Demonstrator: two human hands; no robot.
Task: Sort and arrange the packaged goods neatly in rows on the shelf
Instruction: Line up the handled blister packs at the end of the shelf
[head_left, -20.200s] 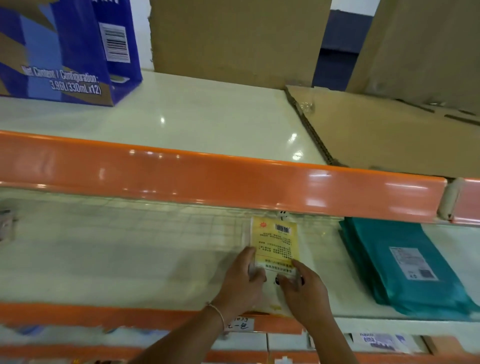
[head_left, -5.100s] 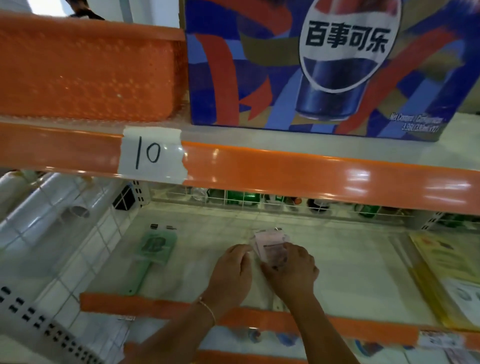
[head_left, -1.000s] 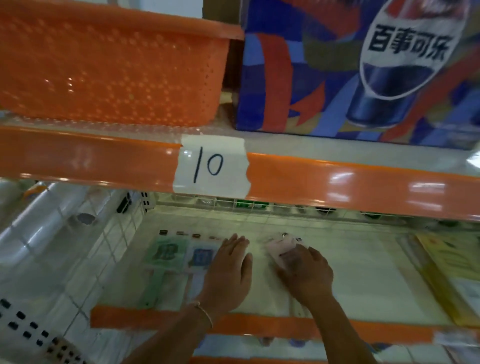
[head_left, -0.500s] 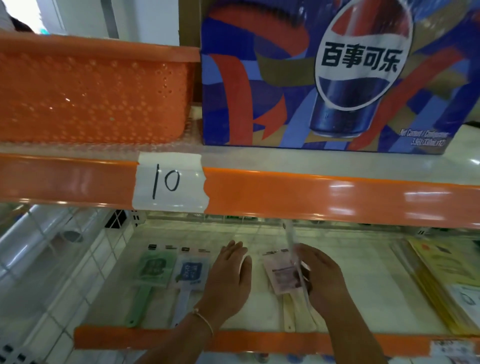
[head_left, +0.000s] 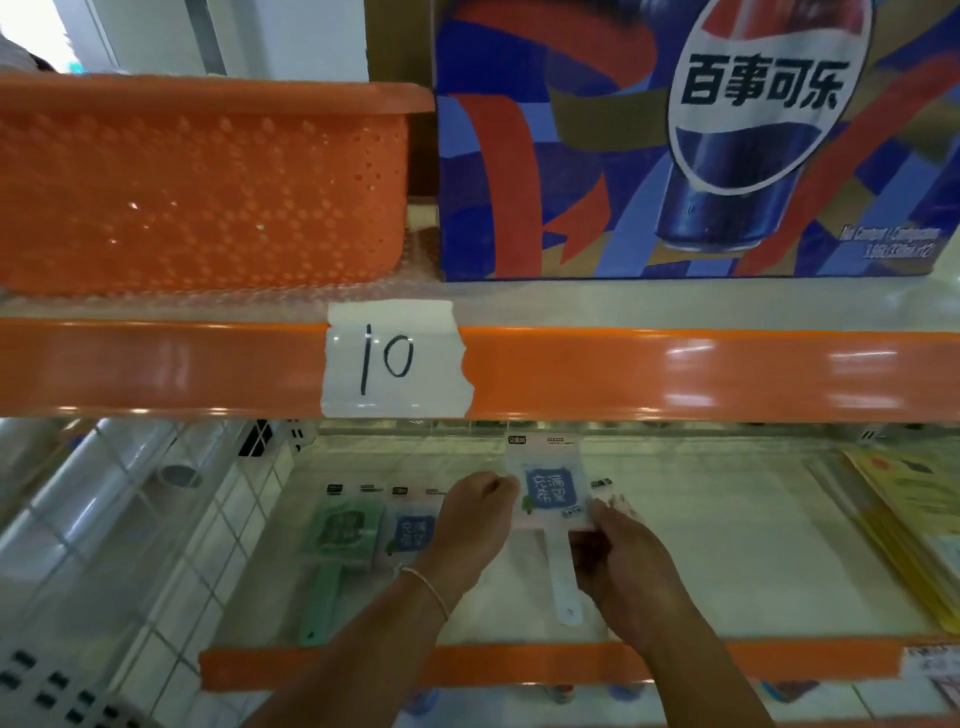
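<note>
— So, where are the hands at this moment?

— Both are in the lower middle of the frame, over the white lower shelf (head_left: 727, 545). The left hand (head_left: 470, 525) is closed on the left edge of a blue-label packet (head_left: 551, 491), and the right hand (head_left: 621, 558) grips the same packet at its lower right corner. The packet is lifted and tilted, its white handle (head_left: 563, 584) pointing down toward the orange front rail (head_left: 311, 670).

— And the other packaged goods?

— To the left of the hands, two packets lie flat side by side on the shelf: a green packet (head_left: 340, 530) with a green handle, and just beside it a second blue packet (head_left: 413, 530), partly hidden by the left wrist. Behind the right hand I see a piece of one more packet (head_left: 615, 499), but I cannot tell what it is. At the right edge of the frame lies a stack of yellow packages (head_left: 914, 514).

— What is in the upper part?

— On the upper shelf, an orange basket (head_left: 208, 187) stands at the upper left, and a blue cola carton (head_left: 675, 145) at the upper right, just beside it. On the orange edge under them sticks a white tape label (head_left: 395, 358) with "10" written on it.
</note>
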